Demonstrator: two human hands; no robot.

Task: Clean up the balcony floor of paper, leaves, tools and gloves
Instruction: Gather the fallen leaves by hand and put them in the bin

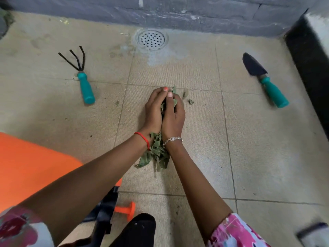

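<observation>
A pile of dry green leaves (pixel 156 152) lies on the tiled balcony floor (pixel 258 148) at the middle. My left hand (pixel 154 111) and my right hand (pixel 173 115) press together around the pile's far part, with leaves squeezed between the palms. More leaves spill out under my wrists. Two small leaf scraps (pixel 187 98) lie just right of my fingertips. A three-pronged hand rake (pixel 82 75) with a teal handle lies to the left. A trowel (pixel 265 79) with a teal handle lies to the right.
A round floor drain (pixel 151 39) sits by the grey back wall. An orange container (pixel 26 168) stands at the near left, with a black and orange tool (pixel 114 211) beside it. A dark ledge (pixel 309 72) borders the right side.
</observation>
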